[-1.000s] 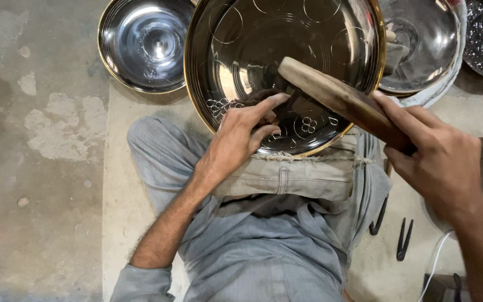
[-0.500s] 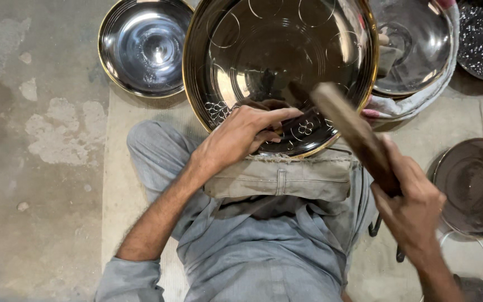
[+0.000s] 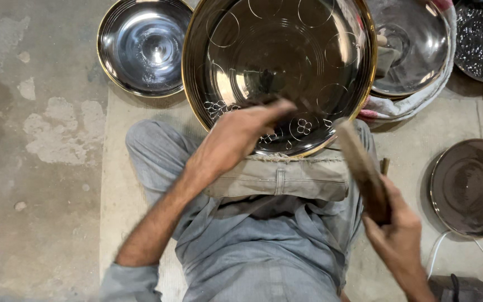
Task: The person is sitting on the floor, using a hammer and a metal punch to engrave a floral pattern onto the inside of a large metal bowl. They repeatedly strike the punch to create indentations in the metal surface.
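Over the lap, left hand (image 3: 236, 140) resting on engraved bowl (image 3: 278, 61) (gold-rimmed), right hand (image 3: 398, 240) gripping wooden mallet (image 3: 361, 168)

The left hand (image 3: 236, 140) reaches forward, fingers curled together, forearm angled across the lap; the right hand (image 3: 398, 235) sits lower at the right side, fist closed, wrist bent upward.

Glossy engraved metal bowl (image 3: 286, 50); matt wooden mallet (image 3: 361, 168); rough concrete floor (image 3: 34, 168).

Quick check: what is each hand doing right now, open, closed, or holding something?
Left hand: resting on the large engraved metal bowl; blur hides whether it pinches a tool.
Right hand: closed around a wooden mallet.
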